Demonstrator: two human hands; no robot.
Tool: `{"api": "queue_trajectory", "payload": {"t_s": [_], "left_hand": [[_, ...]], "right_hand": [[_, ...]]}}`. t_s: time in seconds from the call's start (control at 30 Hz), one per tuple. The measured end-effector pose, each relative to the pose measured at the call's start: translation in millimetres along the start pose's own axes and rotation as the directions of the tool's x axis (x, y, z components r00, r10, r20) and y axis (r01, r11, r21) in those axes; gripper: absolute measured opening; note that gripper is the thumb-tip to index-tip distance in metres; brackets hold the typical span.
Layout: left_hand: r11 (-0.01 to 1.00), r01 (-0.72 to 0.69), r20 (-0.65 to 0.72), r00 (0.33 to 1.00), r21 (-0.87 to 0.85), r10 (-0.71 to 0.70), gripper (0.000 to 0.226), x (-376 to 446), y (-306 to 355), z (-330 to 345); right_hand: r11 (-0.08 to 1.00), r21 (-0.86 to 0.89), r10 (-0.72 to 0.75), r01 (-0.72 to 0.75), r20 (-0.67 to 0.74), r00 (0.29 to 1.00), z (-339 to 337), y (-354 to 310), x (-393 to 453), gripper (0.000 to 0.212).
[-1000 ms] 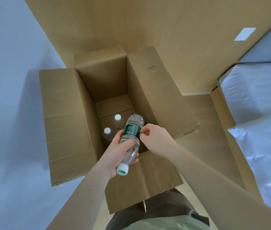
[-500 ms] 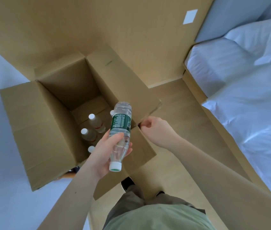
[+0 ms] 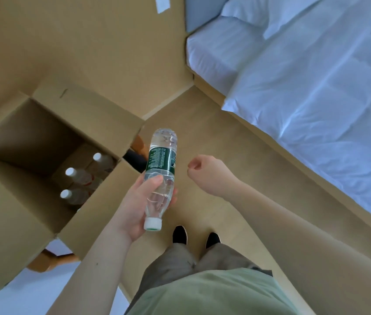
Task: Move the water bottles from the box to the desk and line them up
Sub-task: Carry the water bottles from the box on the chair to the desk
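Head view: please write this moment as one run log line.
left hand: holds bottle | right hand: curled, empty | box: three caps visible

White-covered bed lying at two o'clock, tan wooden floor spreading through the centre, black shoes standing at six o'clock

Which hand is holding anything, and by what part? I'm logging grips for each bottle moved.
The left hand holds a water bottle around its lower clear body, near the neck, cap toward the person. The right hand is curled and holds nothing.
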State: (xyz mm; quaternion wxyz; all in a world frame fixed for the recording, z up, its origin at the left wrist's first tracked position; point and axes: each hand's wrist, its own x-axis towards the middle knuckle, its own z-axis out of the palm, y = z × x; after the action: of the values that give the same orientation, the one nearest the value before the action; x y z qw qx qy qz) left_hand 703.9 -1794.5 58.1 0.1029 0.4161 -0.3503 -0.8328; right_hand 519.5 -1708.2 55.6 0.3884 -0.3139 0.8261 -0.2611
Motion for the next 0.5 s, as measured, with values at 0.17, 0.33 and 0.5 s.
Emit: {"api": "queue_trajectory", "payload": {"t_s": [0.17,0.33,0.5], "left_hand": [[0.984,0.073,0.114,0.989,0.164,-0.092,0.052,14,-6,33],[0.930,0.116,0.261,0.941,0.350,-0.216,0.046,28,-15,66],[0.841,0.090,0.353,0.880,0.533,-0.317,0.032,37,-30,105]], "right_hand": [[0.991,0.077,0.116,-0.106,-0.138,0.984,-19,36,-28,0.030],[0.956,0.190,0.268,-0.223,-0.263,0.927,-29,70,-62,0.029],[0.898,0.304,0.417,-0.319,-0.351,0.838,-35,104,-99,0.029]]}}
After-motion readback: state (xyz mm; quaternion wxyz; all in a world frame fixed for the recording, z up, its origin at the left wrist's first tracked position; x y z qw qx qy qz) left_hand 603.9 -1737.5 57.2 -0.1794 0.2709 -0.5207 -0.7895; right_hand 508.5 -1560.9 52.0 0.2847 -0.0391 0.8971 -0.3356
